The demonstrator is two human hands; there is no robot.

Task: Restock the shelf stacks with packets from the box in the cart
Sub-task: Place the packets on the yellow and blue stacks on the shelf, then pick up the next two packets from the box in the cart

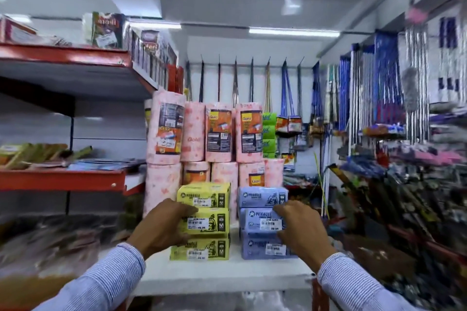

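Hands: our left hand [164, 225] grasps the yellow stack [202, 219], our right hand [300, 227] the blue stack [264, 222].
Progress: both three high; cart unseen.

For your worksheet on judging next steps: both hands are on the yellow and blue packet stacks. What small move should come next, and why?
Probably square the stacks: the left hand presses the yellow stack, the right hand the blue stack, whose packets sit slightly unevenly.
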